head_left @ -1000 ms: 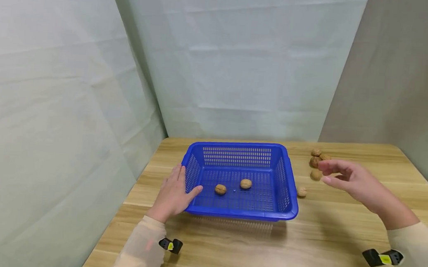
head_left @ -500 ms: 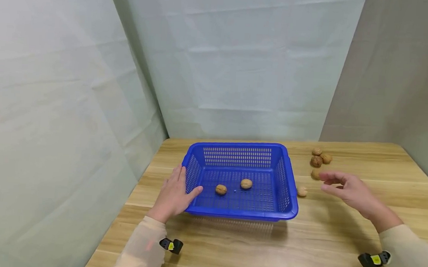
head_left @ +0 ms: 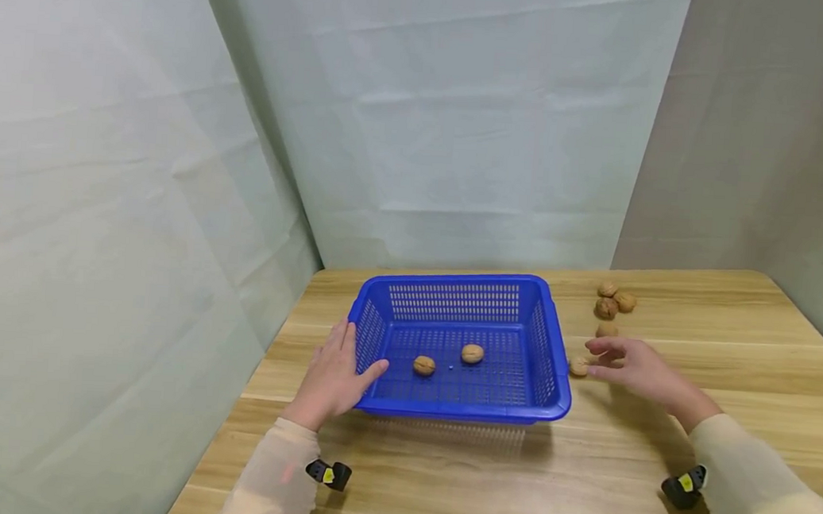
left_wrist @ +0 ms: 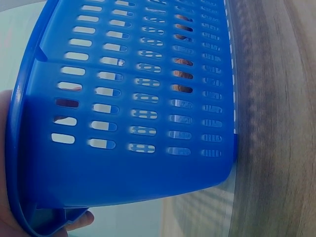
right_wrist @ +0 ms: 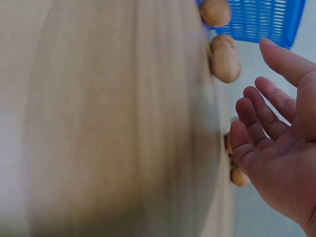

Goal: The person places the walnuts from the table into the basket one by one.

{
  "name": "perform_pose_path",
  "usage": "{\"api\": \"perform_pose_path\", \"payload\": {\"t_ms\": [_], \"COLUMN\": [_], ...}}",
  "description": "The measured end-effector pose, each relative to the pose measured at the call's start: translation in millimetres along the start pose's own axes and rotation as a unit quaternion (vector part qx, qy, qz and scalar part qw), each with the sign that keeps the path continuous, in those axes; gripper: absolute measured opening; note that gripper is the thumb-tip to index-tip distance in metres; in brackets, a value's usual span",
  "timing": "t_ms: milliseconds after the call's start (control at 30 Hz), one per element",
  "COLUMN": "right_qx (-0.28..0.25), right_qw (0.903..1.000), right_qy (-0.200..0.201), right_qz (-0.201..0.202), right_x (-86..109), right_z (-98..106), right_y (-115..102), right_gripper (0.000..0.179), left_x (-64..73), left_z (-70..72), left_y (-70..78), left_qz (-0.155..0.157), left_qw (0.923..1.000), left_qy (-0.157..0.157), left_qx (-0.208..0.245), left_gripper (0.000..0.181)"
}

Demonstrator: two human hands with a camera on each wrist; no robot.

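Observation:
My left hand (head_left: 332,373) rests on the left rim of a blue plastic basket (head_left: 458,410), fingers straight and thumb reaching over the rim. Inside lie two walnuts, one (head_left: 424,365) left of the other (head_left: 472,354). My right hand (head_left: 638,373) hovers over the table to the right of the basket, thumb and fingers parted. Right by its thumb tip is a walnut (head_left: 578,367); whether they touch I cannot tell. Another walnut (head_left: 607,330) sits just behind the fingers. Nothing shows between fingers and palm in the right wrist view, where the hand (right_wrist: 281,123) faces several walnuts (right_wrist: 226,64).
Farther back on the right, three walnuts (head_left: 606,307) lie in a cluster on the wooden table (head_left: 467,484). Pale cloth (head_left: 477,134) hangs behind the table and along its left side. A small blue bit (head_left: 450,367) lies on the basket floor.
My right hand has moved left and slightly nearer, from beside the rear walnuts to the one beside the basket. My left hand and the basket stay where they were.

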State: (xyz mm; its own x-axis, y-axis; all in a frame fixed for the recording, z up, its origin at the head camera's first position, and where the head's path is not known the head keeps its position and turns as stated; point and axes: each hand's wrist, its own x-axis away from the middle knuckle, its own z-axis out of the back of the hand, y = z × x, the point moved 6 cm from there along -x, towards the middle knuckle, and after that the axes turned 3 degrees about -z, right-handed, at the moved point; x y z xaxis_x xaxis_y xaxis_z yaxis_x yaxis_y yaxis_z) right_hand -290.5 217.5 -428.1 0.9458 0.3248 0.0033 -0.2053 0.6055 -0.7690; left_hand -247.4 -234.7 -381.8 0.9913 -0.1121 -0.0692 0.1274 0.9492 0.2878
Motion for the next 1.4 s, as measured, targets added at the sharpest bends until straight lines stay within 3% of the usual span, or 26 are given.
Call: {"api": "perform_pose_path", "payload": {"t_ms": [133,433,833,1167,1400], "right_qx": [0.019,0.070,0.073,0.025,0.006], "right_qw": [0.9997,0.9975,0.9971,0.9991,0.9985], "right_qy": [-0.013,-0.004,0.011,0.035,0.041], "right_qz": [-0.001,0.014,0.018,0.007,0.036], "right_x": [-8.9,-26.7,-21.1,-12.8,-14.6], "right_z": [-10,-17,-10,20,33], "right_y": [4,8,4,-32,-74], "right_gripper": [0.061,0.051,0.042,0.052,0.048], "left_x": [-0.1,-1.1,-0.5,-1.8,-1.8], "left_z": [-1.0,-0.1,-0.4,0.0,-1.7], "left_y": [-1.3,-0.4,0.4,-0.5,-1.3], "left_qz": [0.001,0.001,0.004,0.002,0.004], "left_qw": [1.0000,1.0000,1.0000,1.0000,1.0000], "left_qy": [-0.002,0.002,-0.002,0.002,-0.001], "left_qx": [-0.002,-0.003,0.002,-0.002,-0.004], "left_gripper": [0.107,0.107,0.102,0.107,0.107]}}
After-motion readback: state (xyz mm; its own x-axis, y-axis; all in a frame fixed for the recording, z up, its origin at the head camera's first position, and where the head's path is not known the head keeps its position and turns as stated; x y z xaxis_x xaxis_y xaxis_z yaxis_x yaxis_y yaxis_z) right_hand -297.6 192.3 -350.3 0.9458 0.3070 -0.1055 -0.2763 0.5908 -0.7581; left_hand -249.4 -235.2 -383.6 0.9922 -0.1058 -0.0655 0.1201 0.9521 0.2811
